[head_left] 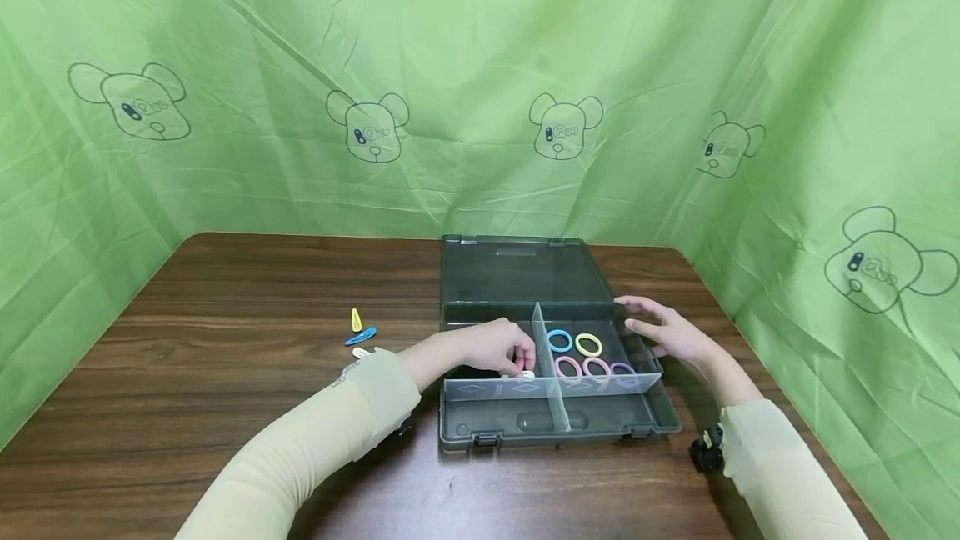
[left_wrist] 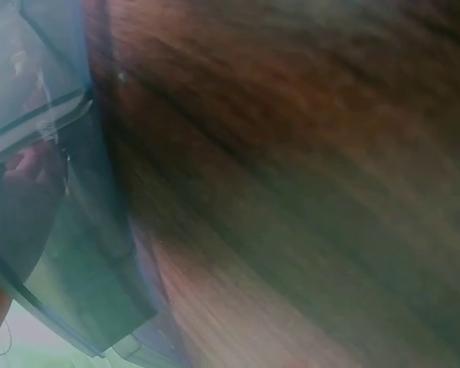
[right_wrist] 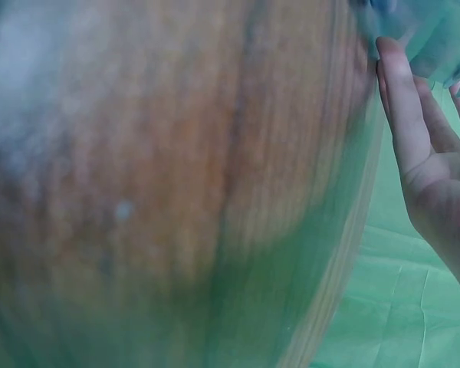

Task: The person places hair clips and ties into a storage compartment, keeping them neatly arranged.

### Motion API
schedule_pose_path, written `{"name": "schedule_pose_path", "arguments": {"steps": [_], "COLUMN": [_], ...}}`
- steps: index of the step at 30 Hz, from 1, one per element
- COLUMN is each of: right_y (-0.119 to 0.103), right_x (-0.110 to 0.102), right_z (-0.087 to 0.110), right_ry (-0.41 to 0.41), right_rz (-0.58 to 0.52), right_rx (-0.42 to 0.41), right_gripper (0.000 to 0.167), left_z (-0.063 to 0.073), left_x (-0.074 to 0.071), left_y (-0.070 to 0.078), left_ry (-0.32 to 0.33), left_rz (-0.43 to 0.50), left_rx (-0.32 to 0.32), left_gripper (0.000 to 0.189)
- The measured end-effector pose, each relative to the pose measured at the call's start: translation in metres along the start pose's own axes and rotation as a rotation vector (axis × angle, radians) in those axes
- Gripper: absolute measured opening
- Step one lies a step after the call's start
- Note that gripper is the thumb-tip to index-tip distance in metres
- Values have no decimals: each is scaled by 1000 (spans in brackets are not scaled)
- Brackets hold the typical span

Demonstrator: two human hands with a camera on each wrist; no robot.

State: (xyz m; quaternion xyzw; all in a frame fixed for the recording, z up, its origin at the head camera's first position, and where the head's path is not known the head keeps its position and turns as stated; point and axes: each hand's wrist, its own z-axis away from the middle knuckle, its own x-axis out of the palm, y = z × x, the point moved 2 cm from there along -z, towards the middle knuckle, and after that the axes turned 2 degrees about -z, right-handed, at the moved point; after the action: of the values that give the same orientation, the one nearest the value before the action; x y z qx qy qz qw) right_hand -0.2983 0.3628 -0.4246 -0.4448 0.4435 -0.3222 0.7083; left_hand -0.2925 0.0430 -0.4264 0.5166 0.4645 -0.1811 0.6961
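A dark see-through divider box [head_left: 517,442] lies on the table with its lid [head_left: 521,269] folded back. My left hand [head_left: 501,347] reaches into its left compartment, fingers bent down, pinching a small white piece [head_left: 528,374] whose exact kind is hidden by the fingers. In the compartment to the right lie several ring-shaped hair ties: blue [head_left: 559,341], yellow [head_left: 588,345], pink [head_left: 567,368] and purple [head_left: 622,369]. My right hand [head_left: 671,334] rests at the box's right side with fingers extended; the right wrist view shows its fingertips [right_wrist: 391,50] at the box edge.
Left of the box, a yellow snap hair clip [head_left: 356,321] and a blue one [head_left: 362,337] lie on the wooden table [head_left: 247,332]. A white clip [head_left: 361,352] shows partly behind my left sleeve. Green cloth [head_left: 465,190] surrounds the table's back and sides.
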Motion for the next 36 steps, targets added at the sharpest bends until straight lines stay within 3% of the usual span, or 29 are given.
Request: {"name": "schedule_pose_path", "arguments": {"steps": [5,17,25,36], "right_y": [1,5,5,4], "right_x": [0,0,-1,-1], "right_z": [-1,-4,-2,-1], "right_ry": [-2,-6,-13,-14], "right_rz": [-5,-13,-29,-11], "right_rx": [-4,-22,-24,-8], "right_gripper": [55,54,55,56], "left_z": [1,10,20,51], "left_x": [1,-5,-16,-41], "left_y": [-1,3,6,8], "left_ry": [9,9,39,141], "left_rz": [-29,-37,19,54], "left_rx": [24,9,6,35], "left_gripper": [6,8,12,10]}}
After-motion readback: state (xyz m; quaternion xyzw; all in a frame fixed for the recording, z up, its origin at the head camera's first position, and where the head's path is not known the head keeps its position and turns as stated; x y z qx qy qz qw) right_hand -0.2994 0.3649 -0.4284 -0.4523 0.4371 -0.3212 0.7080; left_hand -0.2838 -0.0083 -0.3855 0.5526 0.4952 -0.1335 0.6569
